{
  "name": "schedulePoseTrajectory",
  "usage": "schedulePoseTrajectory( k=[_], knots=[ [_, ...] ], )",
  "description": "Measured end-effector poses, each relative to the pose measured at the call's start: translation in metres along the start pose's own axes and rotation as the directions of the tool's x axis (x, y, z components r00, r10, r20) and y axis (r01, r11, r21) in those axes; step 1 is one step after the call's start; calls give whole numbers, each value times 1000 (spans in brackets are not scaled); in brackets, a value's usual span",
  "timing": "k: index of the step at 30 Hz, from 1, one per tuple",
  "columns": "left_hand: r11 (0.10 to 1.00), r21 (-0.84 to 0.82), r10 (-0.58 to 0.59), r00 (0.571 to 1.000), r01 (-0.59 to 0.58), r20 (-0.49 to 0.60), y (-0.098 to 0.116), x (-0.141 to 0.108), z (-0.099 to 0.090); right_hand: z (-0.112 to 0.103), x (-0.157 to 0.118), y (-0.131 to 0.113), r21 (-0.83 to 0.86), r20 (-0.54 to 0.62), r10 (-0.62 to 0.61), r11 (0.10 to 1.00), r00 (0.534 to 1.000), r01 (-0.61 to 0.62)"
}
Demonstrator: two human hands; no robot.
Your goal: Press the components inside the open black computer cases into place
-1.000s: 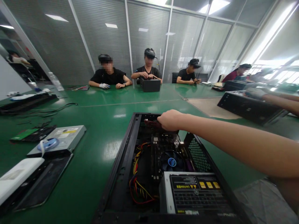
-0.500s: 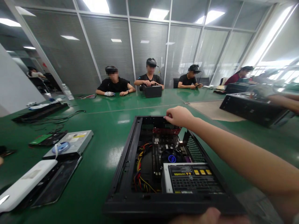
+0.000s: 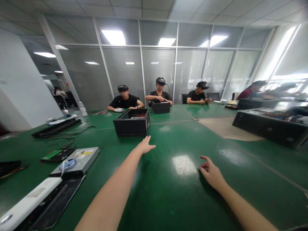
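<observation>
A black computer case (image 3: 131, 127), open at the top, stands on the green table (image 3: 166, 199) left of centre, beyond my hands. My left hand (image 3: 145, 145) is stretched out just in front of the case's near right corner, fingers apart and holding nothing. Farther right, my right hand (image 3: 209, 170) hovers low over the table with its fingers loosely curled and apart, and nothing in it.
At left lie a silver optical drive (image 3: 89, 157), a white power strip (image 3: 31, 195), a green circuit board (image 3: 51, 155) and black cables. Several people sit across the table, one behind a smaller-looking black case (image 3: 160, 107). Another large case (image 3: 269, 128) stands at right.
The computer case has moved away from me to the far left, and both hands have let go of it. My left arm now reaches forward, and the view has tilted up.
</observation>
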State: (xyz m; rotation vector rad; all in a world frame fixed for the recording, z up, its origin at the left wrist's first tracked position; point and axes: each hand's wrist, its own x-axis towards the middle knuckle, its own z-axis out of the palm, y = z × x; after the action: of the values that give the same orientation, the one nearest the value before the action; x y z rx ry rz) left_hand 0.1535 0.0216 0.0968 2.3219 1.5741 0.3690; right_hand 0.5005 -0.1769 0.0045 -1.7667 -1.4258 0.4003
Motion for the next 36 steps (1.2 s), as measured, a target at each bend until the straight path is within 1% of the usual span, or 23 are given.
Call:
schedulePoseTrajectory(
  k=[2, 4, 6, 8, 10, 12, 13, 15, 17, 18, 19, 20, 21, 23, 24, 26, 28, 29, 31, 33, 36],
  knots=[
    [1000, 1, 6, 1000, -6, -28, -13, -20, 10, 1, -2, 1, 77, -40, 47, 996, 998, -44],
    [1000, -4, 4, 997, -4, -76, -28, -53, 20, -1, 1, -2, 128, -58, 75, 990, 996, -67],
    [999, -50, 14, 986, -22, -164, -44, -87, 25, -1, 5, -3, 131, -30, 49, 990, 998, -45],
    [996, -92, -5, 973, -17, -232, -59, -114, 23, -1, 6, -3, 108, 11, 2, 994, 1000, -3],
    [989, -145, -54, 967, 18, -248, -72, -133, 19, 2, 5, -2, 81, 47, -33, 996, 998, 29],
    [979, -194, -107, 961, 57, -256, -82, -145, 17, 5, 3, 0, 67, 61, -45, 997, 997, 41],
    [976, -207, -130, 952, 72, -278, -86, -148, 19, 6, 2, 0, 65, 63, -51, 997, 997, 47],
    [976, -197, -159, 918, 91, -362, -94, -151, 25, 10, -2, 1, 73, 62, -65, 995, 996, 61],
    [983, -156, -161, 877, 99, -452, -100, -150, 33, 14, -5, -1, 95, 44, -81, 993, 996, 77],
    [986, -134, -155, 862, 102, -482, -101, -149, 36, 15, -6, -3, 105, 34, -91, 991, 995, 86],
    [987, -113, -152, 857, 110, -493, -102, -147, 39, 17, -7, -7, 113, 30, -103, 989, 994, 99],
    [988, -92, -152, 863, 122, -482, -102, -145, 40, 18, -6, -13, 116, 34, -120, 986, 992, 116],
    [988, -68, -153, 880, 137, -450, -101, -142, 41, 19, -4, -20, 117, 44, -144, 983, 989, 138],
    [983, -22, -177, 918, 181, -355, -95, -135, 41, 22, 3, -38, 120, 65, -204, 973, 977, 195],
    [979, -7, -198, 931, 206, -306, -92, -131, 40, 24, 8, -48, 125, 60, -235, 966, 970, 226],
    [968, -5, -245, 937, 252, -250, -86, -124, 39, 31, 16, -64, 156, 8, -290, 946, 957, 285],
    [961, -26, -274, 925, 277, -264, -82, -119, 41, 40, 21, -71, 205, -58, -311, 926, 948, 317],
    [962, -38, -270, 921, 271, -281, -81, -117, 42, 45, 20, -72, 229, -79, -313, 918, 946, 323],
    [972, -82, -236, 917, 221, -321, -83, -115, 45, 52, 15, -67, 248, -73, -332, 907, 941, 339],
    [978, -143, -195, 921, 155, -338, -86, -116, 48, 52, 6, -61, 208, -40, -388, 898, 921, 387],
    [976, -194, -166, 923, 103, -346, -87, -118, 50, 42, -5, -64, 42, -56, -502, 862, 863, 505]
  ],
)
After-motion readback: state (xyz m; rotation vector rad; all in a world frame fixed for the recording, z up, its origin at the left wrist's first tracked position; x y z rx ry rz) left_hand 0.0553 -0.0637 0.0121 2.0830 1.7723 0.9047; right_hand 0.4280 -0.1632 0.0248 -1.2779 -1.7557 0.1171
